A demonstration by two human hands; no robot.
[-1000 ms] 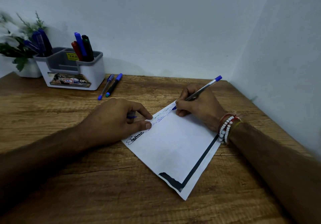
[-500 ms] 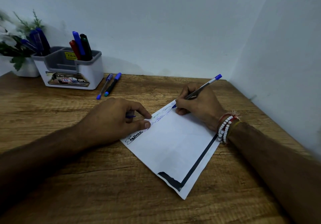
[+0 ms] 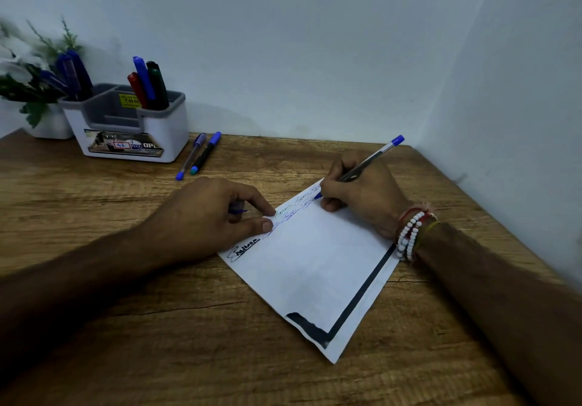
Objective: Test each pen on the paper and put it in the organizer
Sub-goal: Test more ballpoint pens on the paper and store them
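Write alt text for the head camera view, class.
A right hand writes with a blue pen on white paper that the left hand steadies. Two pens lie beside a white organizer.

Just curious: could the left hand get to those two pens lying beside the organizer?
Probably yes: the left hand has bare table between it and the two pens, though it is pinning the paper.

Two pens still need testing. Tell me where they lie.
In the head view, the two loose pens lie side by side on the wooden desk, far left, just right of the white organizer and beyond the left hand.
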